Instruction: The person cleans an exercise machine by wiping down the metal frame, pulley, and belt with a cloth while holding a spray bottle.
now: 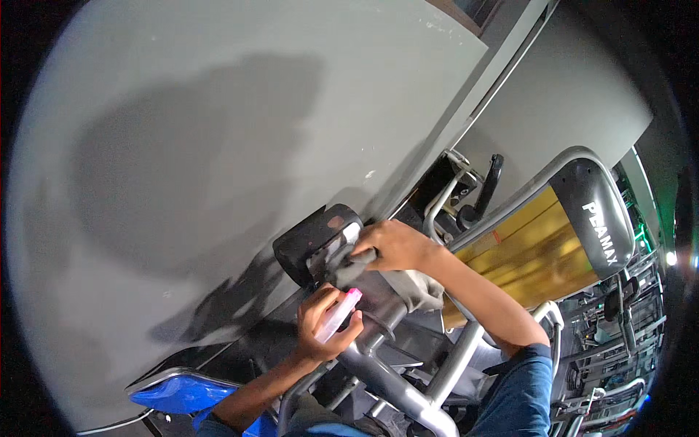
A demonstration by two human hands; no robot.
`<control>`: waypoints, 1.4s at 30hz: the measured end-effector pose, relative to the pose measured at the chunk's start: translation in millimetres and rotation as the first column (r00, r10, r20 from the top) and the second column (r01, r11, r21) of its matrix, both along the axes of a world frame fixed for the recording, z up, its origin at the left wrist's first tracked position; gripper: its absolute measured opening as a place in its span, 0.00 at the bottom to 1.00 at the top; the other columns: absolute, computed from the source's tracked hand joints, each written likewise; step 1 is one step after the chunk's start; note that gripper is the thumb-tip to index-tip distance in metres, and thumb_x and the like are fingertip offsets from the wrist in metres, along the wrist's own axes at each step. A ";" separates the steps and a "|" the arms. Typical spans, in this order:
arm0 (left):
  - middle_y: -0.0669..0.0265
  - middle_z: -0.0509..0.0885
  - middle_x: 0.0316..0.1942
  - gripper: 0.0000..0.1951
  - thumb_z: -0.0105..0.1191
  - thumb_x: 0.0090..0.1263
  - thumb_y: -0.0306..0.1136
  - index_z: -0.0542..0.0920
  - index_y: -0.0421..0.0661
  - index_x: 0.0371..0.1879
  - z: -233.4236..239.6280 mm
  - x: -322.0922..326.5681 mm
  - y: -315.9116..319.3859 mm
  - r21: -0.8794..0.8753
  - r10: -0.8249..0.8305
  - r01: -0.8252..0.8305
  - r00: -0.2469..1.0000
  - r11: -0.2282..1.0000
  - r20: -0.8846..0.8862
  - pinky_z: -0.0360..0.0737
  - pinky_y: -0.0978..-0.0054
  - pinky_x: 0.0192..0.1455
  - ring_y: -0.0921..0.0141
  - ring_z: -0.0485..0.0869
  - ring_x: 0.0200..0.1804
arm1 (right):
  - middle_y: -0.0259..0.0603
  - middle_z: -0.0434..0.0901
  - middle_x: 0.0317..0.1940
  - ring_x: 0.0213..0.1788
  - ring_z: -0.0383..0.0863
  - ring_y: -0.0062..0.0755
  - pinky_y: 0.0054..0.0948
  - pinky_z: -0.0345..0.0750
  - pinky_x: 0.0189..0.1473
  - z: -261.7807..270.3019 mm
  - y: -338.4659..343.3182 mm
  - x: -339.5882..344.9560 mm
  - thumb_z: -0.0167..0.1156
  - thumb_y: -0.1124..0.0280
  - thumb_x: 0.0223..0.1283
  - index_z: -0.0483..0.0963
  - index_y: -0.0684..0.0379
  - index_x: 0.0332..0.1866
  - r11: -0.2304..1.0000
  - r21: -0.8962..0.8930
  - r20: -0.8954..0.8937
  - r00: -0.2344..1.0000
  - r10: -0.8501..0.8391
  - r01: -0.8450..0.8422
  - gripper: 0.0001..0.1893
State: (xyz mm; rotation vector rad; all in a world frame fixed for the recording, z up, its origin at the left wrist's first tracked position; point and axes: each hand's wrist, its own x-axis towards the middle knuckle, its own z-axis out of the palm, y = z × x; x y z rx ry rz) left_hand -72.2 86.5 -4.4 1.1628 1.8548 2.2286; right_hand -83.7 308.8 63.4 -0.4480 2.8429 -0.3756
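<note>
My right hand [396, 247] grips a grey cloth [423, 290], one part bunched under the fingers and another hanging below the wrist. The bunched part lies against or just in front of a black pad [314, 246] on the exercise machine; my fingers hide the exact contact. In my left hand [323, 328] is a slim whitish plastic container [338, 316] with a bright pink end, tilted up to the right. That hand is just below the pad, near a silver metal tube [382, 377] of the machine's frame.
A grey wall [218, 136] stands close behind the pad. To the right is a machine shroud [519, 251] with a yellow panel and black top. A blue, silver-edged part [180, 392] lies lower left. More gym equipment [606, 349] fills the far right.
</note>
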 end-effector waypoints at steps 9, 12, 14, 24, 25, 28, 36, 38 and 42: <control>0.63 0.77 0.25 0.08 0.62 0.50 0.24 0.77 0.40 0.26 -1.8 -3.1 -4.0 -0.044 -0.020 0.021 1.000 0.999 0.014 0.74 0.73 0.32 0.69 0.77 0.27 | 0.44 0.84 0.43 0.48 0.82 0.46 0.41 0.78 0.51 6.4 -7.6 21.7 0.68 0.65 0.44 0.84 0.49 0.45 0.995 -0.095 -0.028 1.000 -0.004 0.001 0.18; 0.60 0.76 0.24 0.09 0.63 0.49 0.24 0.78 0.37 0.28 -2.1 -3.6 -5.8 -0.029 -0.010 0.009 1.000 1.000 -0.015 0.73 0.71 0.28 0.65 0.76 0.24 | 0.44 0.83 0.42 0.49 0.81 0.47 0.41 0.77 0.52 37.2 -11.9 20.4 0.67 0.63 0.45 0.83 0.50 0.45 0.991 -0.130 0.187 0.980 0.062 -0.038 0.18; 0.59 0.76 0.25 0.09 0.62 0.49 0.23 0.78 0.37 0.28 1.4 -3.2 -6.8 -0.028 0.004 -0.005 1.000 1.000 -0.008 0.73 0.70 0.28 0.64 0.76 0.24 | 0.42 0.84 0.39 0.48 0.81 0.45 0.41 0.78 0.50 22.3 -9.4 18.1 0.67 0.63 0.44 0.84 0.49 0.45 0.994 -0.075 0.146 0.985 0.095 -0.085 0.18; 0.65 0.75 0.21 0.05 0.58 0.51 0.23 0.77 0.40 0.25 1.5 3.2 -6.5 -0.004 0.076 -0.076 0.997 0.997 0.002 0.69 0.72 0.28 0.70 0.72 0.24 | 0.39 0.83 0.41 0.49 0.82 0.40 0.39 0.79 0.49 -21.4 -53.0 12.9 0.66 0.63 0.48 0.82 0.56 0.41 0.950 0.306 -0.195 0.973 0.127 -0.062 0.14; 0.65 0.75 0.21 0.05 0.58 0.51 0.23 0.77 0.40 0.25 2.2 2.6 -5.4 0.000 0.073 -0.073 0.997 0.997 -0.001 0.69 0.72 0.28 0.70 0.72 0.24 | 0.39 0.83 0.41 0.49 0.82 0.40 0.39 0.79 0.49 -11.9 -44.8 19.6 0.66 0.63 0.48 0.82 0.56 0.41 0.949 0.309 -0.197 0.972 0.124 -0.058 0.14; 0.65 0.74 0.20 0.04 0.58 0.52 0.23 0.76 0.39 0.24 1.9 2.2 -3.2 0.013 0.080 -0.080 0.996 0.997 -0.033 0.67 0.72 0.27 0.70 0.71 0.23 | 0.40 0.83 0.37 0.44 0.84 0.42 0.36 0.79 0.43 21.9 -21.7 44.1 0.69 0.64 0.45 0.83 0.53 0.42 0.995 0.100 -0.023 1.000 -0.004 0.006 0.15; 0.61 0.76 0.23 0.06 0.58 0.50 0.21 0.78 0.37 0.27 -11.1 1.1 -3.8 0.022 0.068 -0.067 0.998 0.997 -0.010 0.72 0.70 0.29 0.64 0.76 0.24 | 0.49 0.84 0.40 0.46 0.83 0.47 0.37 0.79 0.49 32.3 -2.1 48.8 0.68 0.69 0.45 0.82 0.57 0.46 0.985 -0.046 0.090 0.982 -0.164 0.169 0.18; 0.61 0.77 0.22 0.05 0.57 0.50 0.22 0.78 0.38 0.26 -7.5 1.5 -3.0 0.056 0.060 -0.058 0.998 0.997 -0.024 0.73 0.69 0.30 0.64 0.77 0.25 | 0.50 0.84 0.41 0.46 0.83 0.48 0.37 0.79 0.50 16.0 -7.0 34.4 0.68 0.70 0.45 0.81 0.57 0.47 0.977 -0.018 0.027 0.976 -0.214 0.215 0.19; 0.61 0.77 0.21 0.05 0.57 0.50 0.22 0.78 0.39 0.26 -8.8 0.6 -3.7 0.046 0.039 -0.038 0.999 0.998 -0.017 0.73 0.69 0.31 0.63 0.77 0.25 | 0.52 0.84 0.39 0.43 0.83 0.52 0.38 0.80 0.48 -15.5 -11.2 13.1 0.66 0.70 0.47 0.80 0.57 0.51 0.929 0.020 -0.176 0.916 -0.360 0.369 0.21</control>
